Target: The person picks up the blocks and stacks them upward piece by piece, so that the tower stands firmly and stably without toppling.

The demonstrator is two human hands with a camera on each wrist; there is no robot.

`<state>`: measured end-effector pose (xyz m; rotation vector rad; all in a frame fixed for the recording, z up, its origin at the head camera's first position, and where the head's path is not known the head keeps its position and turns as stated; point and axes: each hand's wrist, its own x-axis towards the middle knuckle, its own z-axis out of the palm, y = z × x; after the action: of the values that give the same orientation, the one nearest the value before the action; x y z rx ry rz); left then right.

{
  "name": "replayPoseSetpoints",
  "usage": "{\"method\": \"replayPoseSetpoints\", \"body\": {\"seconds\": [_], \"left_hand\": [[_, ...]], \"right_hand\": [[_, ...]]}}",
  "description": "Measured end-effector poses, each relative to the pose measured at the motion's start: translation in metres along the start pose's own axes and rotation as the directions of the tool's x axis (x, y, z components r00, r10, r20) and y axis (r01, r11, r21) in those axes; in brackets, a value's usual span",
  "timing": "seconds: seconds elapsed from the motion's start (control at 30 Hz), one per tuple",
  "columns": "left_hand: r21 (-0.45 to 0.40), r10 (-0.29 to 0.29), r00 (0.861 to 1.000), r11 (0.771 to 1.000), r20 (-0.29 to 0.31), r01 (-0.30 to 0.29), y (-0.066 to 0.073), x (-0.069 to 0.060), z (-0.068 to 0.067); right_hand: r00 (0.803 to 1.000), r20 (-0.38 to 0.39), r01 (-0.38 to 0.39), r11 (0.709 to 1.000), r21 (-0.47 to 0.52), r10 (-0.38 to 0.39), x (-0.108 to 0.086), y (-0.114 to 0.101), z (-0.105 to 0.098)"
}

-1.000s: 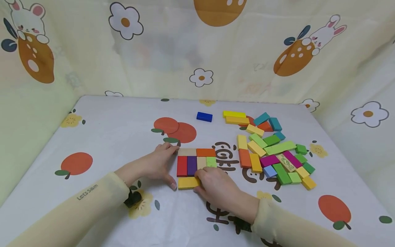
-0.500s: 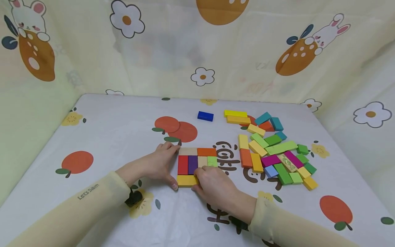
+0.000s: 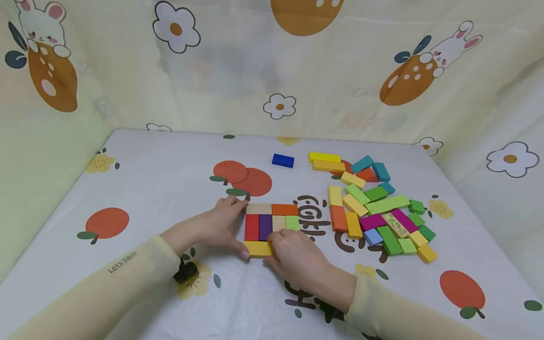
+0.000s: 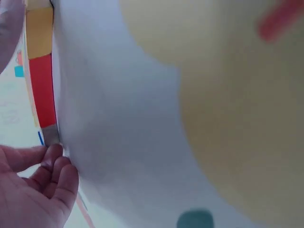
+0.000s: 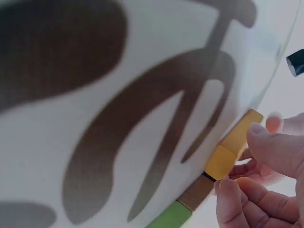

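Observation:
Flat wooden blocks form a small rectangle on the table: a beige block [image 3: 259, 208] and an orange block [image 3: 284, 209] along the back, red [image 3: 251, 227], purple [image 3: 265, 227], beige and light green [image 3: 292, 222] ones in the middle, a yellow block [image 3: 257, 249] in front. My left hand [image 3: 218, 227] spans the left side, fingertips at the back beige block's corner, thumb at the yellow block's left end. My right hand [image 3: 299, 257] pinches the yellow block [image 5: 237, 135] near its right end, thumb in front, fingers curled. It hides the rectangle's front right corner.
Many loose blocks lie to the right, among them a light green block [image 3: 386, 204] and a magenta block [image 3: 372, 221]. A dark blue block [image 3: 283, 160] lies alone behind the rectangle. Two yellow strips, one bright yellow [image 3: 324, 157], lie at the back.
The yellow block has shifted slightly left and back against the red and purple blocks, with my right hand on it. My left thumb has moved in to its left end.

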<state>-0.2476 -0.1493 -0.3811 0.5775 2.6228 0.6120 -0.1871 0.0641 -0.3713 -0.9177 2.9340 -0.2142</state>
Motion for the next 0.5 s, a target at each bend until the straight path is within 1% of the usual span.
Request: {"method": "replayPoseSetpoints", "body": {"seconds": [0.07,0.13,0.23,0.3,0.37,0.43,0.5], "left_hand": [[0.009,-0.001,1.0,1.0,-0.007,0.001,0.001,0.0,0.0],[0.014,-0.002,1.0,1.0,-0.016,0.002,0.001,0.001,0.0],[0.011,-0.013,1.0,1.0,-0.022,0.014,0.002,0.001,0.001],[0.01,-0.019,0.999,1.0,-0.028,0.019,0.003,0.001,0.002],[0.009,-0.02,0.999,1.0,-0.034,0.021,0.003,0.001,0.002],[0.004,-0.02,0.999,1.0,-0.037,0.02,0.004,0.001,0.002],[-0.002,-0.019,0.999,1.0,-0.041,0.019,0.004,0.001,0.003]], "right_hand": [[1.0,-0.007,0.015,1.0,-0.005,-0.015,-0.003,0.001,-0.003],[1.0,-0.014,0.018,1.0,0.014,-0.018,-0.008,0.004,-0.007],[0.999,-0.012,-0.034,0.995,0.092,0.036,-0.014,0.017,-0.013],[0.996,-0.029,-0.077,0.983,0.164,0.083,-0.017,0.033,-0.018],[0.99,-0.06,-0.113,0.969,0.22,0.129,-0.019,0.053,-0.024],[0.983,-0.106,-0.122,0.964,0.238,0.151,-0.021,0.075,-0.029],[0.978,-0.117,-0.14,0.96,0.242,0.172,-0.023,0.09,-0.033]]}}
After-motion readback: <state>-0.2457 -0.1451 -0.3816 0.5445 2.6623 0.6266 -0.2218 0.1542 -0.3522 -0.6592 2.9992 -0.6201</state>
